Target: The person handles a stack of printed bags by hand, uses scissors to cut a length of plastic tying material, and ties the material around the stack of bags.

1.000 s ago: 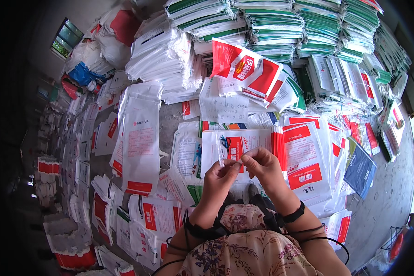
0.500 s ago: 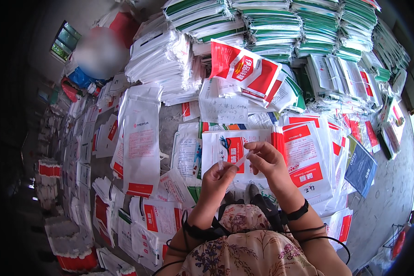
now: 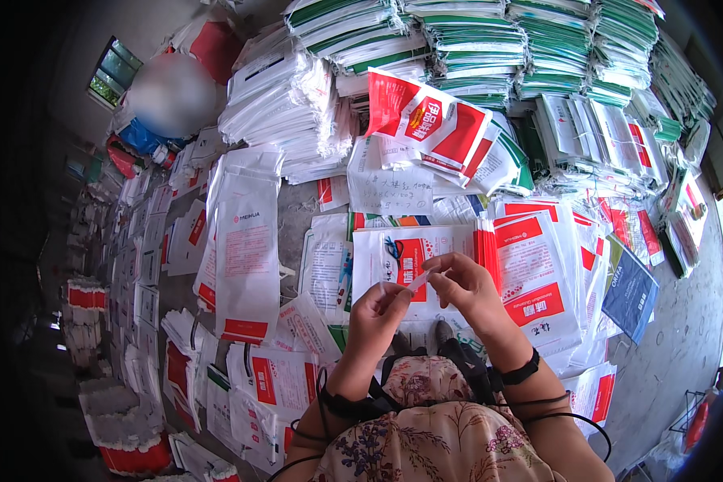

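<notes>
My left hand [image 3: 380,309] and my right hand [image 3: 463,283] are raised together in front of me, and both pinch a small, thin white strip [image 3: 418,280] between the fingertips. The strip runs from the left fingers up to the right thumb and forefinger. Directly below the hands lies a white woven sack with a red panel [image 3: 410,257] flat on the floor. Black straps circle both wrists.
Flat white-and-red sacks [image 3: 245,241] cover the floor on all sides. Tall stacks of green-edged bags [image 3: 490,48] rise at the back. A blue-grey bag [image 3: 631,285] lies at the right beside bare concrete floor [image 3: 683,337]. Bundled sacks [image 3: 128,438] sit lower left.
My hands have shifted slightly to the right and lower. The fingers have worked along the thin strip, which now shows more clearly between them.
</notes>
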The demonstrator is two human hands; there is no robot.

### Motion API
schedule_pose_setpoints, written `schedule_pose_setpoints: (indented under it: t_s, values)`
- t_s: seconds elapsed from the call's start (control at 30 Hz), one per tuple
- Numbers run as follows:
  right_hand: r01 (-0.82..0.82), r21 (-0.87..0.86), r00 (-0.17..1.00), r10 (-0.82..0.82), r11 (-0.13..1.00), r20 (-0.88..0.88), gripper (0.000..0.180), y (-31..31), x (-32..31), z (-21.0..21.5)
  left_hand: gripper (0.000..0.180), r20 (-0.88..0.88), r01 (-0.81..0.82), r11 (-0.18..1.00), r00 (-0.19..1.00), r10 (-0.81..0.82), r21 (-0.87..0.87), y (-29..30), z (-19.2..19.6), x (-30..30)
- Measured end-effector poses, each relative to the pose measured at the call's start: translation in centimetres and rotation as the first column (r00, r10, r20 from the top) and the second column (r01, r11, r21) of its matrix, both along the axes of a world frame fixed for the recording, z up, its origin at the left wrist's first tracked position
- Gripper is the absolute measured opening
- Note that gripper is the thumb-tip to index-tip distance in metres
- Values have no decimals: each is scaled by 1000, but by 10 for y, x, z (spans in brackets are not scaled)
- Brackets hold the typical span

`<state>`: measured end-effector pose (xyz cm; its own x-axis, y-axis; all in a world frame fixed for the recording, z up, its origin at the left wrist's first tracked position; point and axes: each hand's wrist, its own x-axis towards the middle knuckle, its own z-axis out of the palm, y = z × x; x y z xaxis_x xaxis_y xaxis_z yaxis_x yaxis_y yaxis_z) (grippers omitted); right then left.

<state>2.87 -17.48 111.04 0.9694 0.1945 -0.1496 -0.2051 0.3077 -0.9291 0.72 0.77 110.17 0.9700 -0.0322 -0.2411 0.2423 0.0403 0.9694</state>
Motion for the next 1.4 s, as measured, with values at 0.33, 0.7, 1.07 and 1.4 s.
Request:
schedule_pose_setpoints:
  t_s: [0.33,0.7,1.07,1.4]
  values:
    - [27,-19,1000,-27,999,-5,13,10,1,-16,7,114,77,987,989,-93,140,-3,1,3]
    - [60,-101,996,-67,993,-64,14,8,-6,6,14,92,13,999,996,-9,-36,-7,6,4]
    - [-847,229,509,609,480,609,18,-26,-24,133,11,-36,94,996,995,-94,-13,7,18,7]
    - [41,-382,974,50,923,223,26,-20,5,10,10,15,120,992,993,-121,35,6,9,10]
